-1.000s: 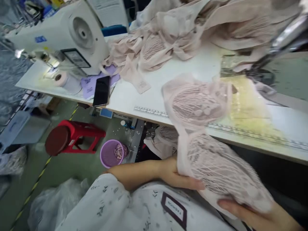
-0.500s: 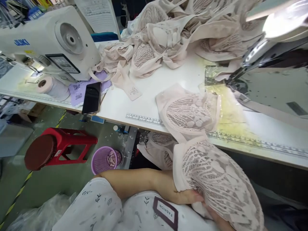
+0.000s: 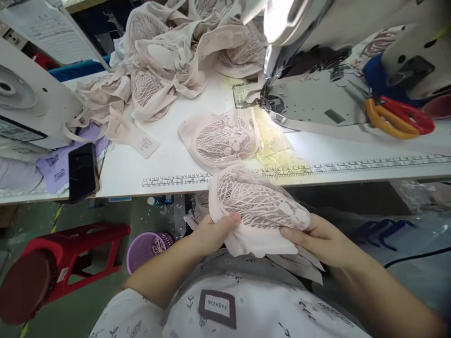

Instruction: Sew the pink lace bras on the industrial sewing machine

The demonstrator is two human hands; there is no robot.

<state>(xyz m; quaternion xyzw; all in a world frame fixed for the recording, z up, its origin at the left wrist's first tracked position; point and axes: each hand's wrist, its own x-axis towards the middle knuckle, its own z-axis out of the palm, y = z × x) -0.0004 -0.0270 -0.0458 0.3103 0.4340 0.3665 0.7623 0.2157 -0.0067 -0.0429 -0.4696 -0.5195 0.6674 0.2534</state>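
Beige lace bra (image 3: pixel 259 206), stretched between your two hands at the front edge of the white table (image 3: pixel 169 155), and look at that grip! Your left hand (image 3: pixel 213 234) comes in from the lower left, thumb laid over the fabric at the inner side of the near cup, pinching it against fingers hidden behind. Over on the other side, your right hand (image 3: pixel 322 239) reaches in from the lower right, forearm angled up, thumb on the front below the cup's outer end, nipping the cloth; how its covered fingers are spread, I can't tell. Now the bra itself: the near cup bulges, facing up, its branching openwork running into paler, solid rounded shapes, with a smooth, slightly rippled band hanging beneath. Its far cup lies on the tabletop, lace upward, beside a yellow patch (image 3: pixel 273 141) and just short of the sewing machine (image 3: pixel 306 101).
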